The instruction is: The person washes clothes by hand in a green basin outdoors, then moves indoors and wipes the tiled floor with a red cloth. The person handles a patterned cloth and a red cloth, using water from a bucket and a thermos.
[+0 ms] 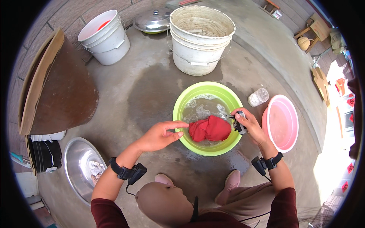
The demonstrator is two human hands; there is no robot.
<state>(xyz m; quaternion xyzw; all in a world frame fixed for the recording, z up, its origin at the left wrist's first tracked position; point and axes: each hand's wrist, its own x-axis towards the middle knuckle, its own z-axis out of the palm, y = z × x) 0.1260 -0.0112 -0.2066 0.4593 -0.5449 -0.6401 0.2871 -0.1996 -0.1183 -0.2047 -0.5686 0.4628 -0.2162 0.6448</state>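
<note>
Fingers (172, 125) of left hand (161, 135) stretched flat and open, held nothing, tips just beside red cloth (210, 129). Fingers (240, 114) of right hand (249, 127) curled shut round a small dark-and-white brush (239, 125) at the rim of green basin (207, 118). Cloth lay bunched in soapy water, middle of basin, on wet floor (152, 91). Risks, as judged: slippery brush could drop into suds; hard scrubbing could slop water over the rim toward shoes (228, 182); pink basin (280, 123) and jar (258, 96) stood near the right elbow's sweep.

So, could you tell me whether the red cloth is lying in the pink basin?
No, the red cloth lies in the green basin.
</note>
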